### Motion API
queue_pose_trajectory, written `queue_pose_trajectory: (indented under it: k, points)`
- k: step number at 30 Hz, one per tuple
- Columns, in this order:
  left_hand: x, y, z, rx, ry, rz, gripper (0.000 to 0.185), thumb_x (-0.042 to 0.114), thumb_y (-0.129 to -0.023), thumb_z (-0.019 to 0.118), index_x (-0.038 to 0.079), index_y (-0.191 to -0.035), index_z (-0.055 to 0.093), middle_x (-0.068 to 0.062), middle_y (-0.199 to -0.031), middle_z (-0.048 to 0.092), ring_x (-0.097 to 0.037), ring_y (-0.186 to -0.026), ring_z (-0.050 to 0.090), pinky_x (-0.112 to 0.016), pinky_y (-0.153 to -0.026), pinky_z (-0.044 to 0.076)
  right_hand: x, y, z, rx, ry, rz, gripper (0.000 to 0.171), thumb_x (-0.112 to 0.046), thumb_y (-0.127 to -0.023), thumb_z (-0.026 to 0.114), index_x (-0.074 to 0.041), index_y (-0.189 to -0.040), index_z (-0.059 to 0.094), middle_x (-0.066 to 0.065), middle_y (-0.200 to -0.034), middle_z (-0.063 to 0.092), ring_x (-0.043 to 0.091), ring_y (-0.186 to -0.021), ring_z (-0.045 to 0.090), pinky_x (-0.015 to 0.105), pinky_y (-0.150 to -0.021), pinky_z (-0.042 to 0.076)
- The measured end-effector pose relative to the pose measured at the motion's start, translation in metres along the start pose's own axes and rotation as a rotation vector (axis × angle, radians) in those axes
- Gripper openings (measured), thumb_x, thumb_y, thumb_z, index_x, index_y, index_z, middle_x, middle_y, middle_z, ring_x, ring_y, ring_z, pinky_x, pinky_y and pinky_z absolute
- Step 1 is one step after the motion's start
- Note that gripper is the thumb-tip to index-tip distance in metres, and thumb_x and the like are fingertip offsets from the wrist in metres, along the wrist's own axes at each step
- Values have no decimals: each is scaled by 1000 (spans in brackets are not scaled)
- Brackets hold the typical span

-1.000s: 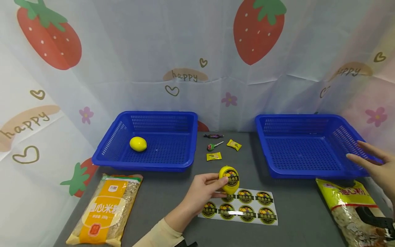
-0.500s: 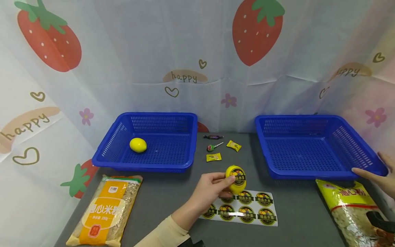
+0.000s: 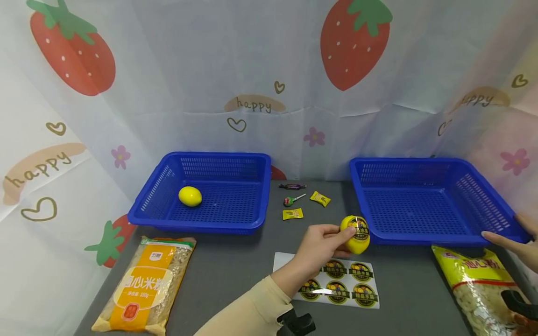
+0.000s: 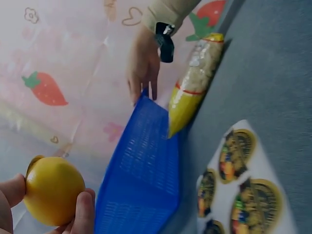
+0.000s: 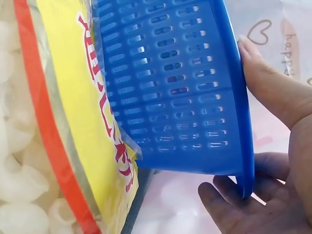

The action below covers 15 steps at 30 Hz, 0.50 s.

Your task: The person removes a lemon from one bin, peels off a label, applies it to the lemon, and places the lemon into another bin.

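Yellow and round, the stickered lemon (image 3: pixel 355 234) sits pinched between the thumb and fingertips of the left hand (image 3: pixel 320 246), raised off the grey table (image 3: pixel 235 261) just short of the near left corner of the right blue basket (image 3: pixel 424 233). Below the wrist lies the sticker sheet (image 3: pixel 336 284), one corner of it bare. The right hand (image 3: pixel 514 238) is at the basket's far right corner; in the right wrist view its thumb lies along the rim and its fingers curl under the edge, so it grips the basket. By my judgement, the label is on and the fruit is being carried to the basket, not yet over the rim. The next move calls for lifting the lemon clear of the wall, passing beyond the fingertips into the mesh floor, then loosening the pinch low so it does not roll, while the right hand steadies the basket
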State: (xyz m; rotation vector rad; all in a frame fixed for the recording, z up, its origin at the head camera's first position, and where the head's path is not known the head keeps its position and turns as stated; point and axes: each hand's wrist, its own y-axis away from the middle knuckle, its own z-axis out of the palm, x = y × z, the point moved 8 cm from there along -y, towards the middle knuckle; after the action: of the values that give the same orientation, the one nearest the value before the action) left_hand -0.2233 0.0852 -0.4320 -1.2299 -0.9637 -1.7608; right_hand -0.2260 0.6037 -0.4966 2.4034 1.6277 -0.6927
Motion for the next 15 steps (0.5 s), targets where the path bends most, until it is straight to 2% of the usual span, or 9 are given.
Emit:
queue_pose_trajectory:
  k: [1, 6, 10, 15]
  points:
    - [2, -4, 2, 7, 4, 3, 40, 32, -95, 72, -2, -117, 71, -11, -104, 75, -26, -92, 75, -39, -82, 61, 11, -5, 6, 3, 1, 5, 113, -54, -89, 71, -5, -160, -2, 43, -155, 13, 68, -134, 27, 77, -102, 28]
    - [14, -28, 17, 45, -6, 4, 41, 35, -93, 74, -1, -112, 73, -6, -96, 75, -24, -86, 76, -33, -76, 62, 13, -4, 3, 31, -35, 5, 113, -52, -87, 74, -7, -161, 2, 42, -156, 16, 69, -131, 29, 78, -102, 28]
    - [16, -45, 30, 72, -35, -13, 39, 35, -92, 76, -2, -105, 75, -5, -87, 74, -24, -78, 76, -33, -71, 62, -3, 5, -5, 32, -41, 5, 110, -51, -88, 73, -4, -160, 5, 42, -155, 18, 68, -130, 30, 78, -101, 28]
    - [14, -56, 38, 149, -78, -29, 38, 36, -90, 77, -1, -100, 76, -4, -83, 72, -24, -73, 76, -33, -69, 62, -35, 17, -14, 31, -58, -32, 108, -48, -90, 72, 4, -159, 7, 44, -152, 22, 67, -121, 35, 79, -97, 31]
